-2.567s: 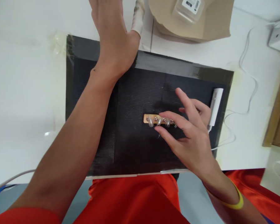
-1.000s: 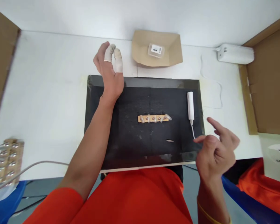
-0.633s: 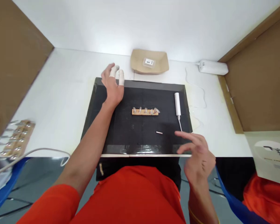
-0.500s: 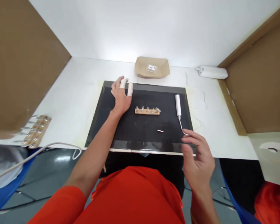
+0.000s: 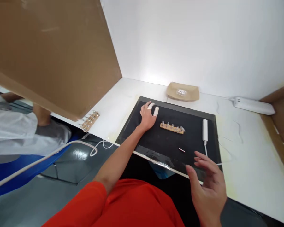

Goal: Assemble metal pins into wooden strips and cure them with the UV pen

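On the black mat (image 5: 161, 141) in the head view, a narrow wooden strip (image 5: 171, 128) set with metal screws and short clear tubes is seen, apart from both hands; its rightmost tube is tilted. The left hand (image 5: 148, 118) is placed to its left, over or on the mat, which of the two cannot be told. Its thumb and index finger are covered by white finger cots (image 5: 156, 111) and are spread apart, with nothing seen between them. The right hand (image 5: 210, 189) is held over the mat's front edge, its fingers apart and nothing gripped. Between it and the strip, a small metal pin (image 5: 181, 150) is lying. To the right, a white cylindrical device (image 5: 204, 130) is laid on the mat.

As a judgement, the pin is best pinched lightly near its middle, since it may roll easily; the strip is best steadied by its wooden ends, so that the tubes are not knocked.
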The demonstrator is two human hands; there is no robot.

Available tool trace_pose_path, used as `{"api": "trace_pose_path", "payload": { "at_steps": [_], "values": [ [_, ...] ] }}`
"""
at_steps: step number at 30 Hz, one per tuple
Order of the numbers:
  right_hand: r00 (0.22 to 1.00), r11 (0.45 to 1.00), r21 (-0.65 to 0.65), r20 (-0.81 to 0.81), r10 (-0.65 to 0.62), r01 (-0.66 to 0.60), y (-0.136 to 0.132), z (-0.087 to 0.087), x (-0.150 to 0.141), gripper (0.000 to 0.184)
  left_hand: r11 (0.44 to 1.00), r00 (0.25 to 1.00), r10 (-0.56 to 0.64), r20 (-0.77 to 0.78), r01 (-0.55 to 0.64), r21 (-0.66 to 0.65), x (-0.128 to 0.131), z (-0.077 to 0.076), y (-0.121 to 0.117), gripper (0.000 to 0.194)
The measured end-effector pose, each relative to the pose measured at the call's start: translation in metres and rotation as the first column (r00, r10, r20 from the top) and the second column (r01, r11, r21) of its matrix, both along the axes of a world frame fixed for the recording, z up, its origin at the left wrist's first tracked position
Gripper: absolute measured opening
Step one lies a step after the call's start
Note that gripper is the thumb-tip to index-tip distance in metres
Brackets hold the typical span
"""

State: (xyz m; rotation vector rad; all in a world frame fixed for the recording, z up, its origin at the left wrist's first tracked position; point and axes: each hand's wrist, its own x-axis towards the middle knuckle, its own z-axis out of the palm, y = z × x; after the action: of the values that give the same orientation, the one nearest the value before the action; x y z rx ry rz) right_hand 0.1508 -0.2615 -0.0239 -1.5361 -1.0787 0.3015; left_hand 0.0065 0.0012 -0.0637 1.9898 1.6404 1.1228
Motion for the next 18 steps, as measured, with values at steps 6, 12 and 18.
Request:
{"api": "trace_pose_path", "payload": {
  "at_steps": [6,12,18],
  "values": [
    [0.998,1.0,-0.009,0.06,0.024,-0.024,0.018,-0.004,0.001,0.02,1.0,1.0,0.008,-0.016,-0.008,-0.017,-0.002,-0.004,-0.002,0.032],
    [0.991,0.996,-0.059,0.115,0.071,-0.065,0.023,-0.011,0.016,0.017,0.999,1.0,0.002,-0.021,-0.003,-0.043,-0.002,-0.004,-0.005,0.032],
    [0.992,0.992,-0.045,0.041,0.121,-0.119,0.031,-0.017,0.018,0.021,1.0,0.999,-0.022,-0.034,0.022,-0.019,-0.004,0.004,-0.007,0.029]
  ]
}}
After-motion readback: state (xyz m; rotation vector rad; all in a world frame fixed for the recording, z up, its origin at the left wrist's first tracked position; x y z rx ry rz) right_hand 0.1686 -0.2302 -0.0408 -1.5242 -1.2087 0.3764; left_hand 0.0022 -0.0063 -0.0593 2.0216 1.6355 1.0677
